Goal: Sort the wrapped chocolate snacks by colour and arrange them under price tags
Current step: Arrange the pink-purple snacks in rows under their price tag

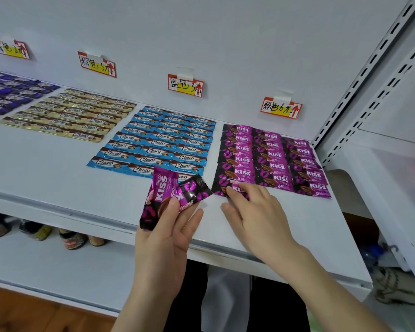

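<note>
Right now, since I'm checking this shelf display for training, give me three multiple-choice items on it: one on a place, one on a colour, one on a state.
1. What does the right hand touch?
A) a gold packet
B) the front-left packet of the pink rows
C) a price tag

2. What colour are the packets between the gold rows and the pink rows?
A) blue
B) green
C) white

3. What is the left hand doing?
A) lying flat on the shelf
B) hanging empty
C) holding two pink packets

Answers:
1 B: its fingertips lie on the pink packet at that corner.
2 A: the blue rows lie between the two groups.
3 C: its thumb pins two pink wrappers against the fingers.
</note>
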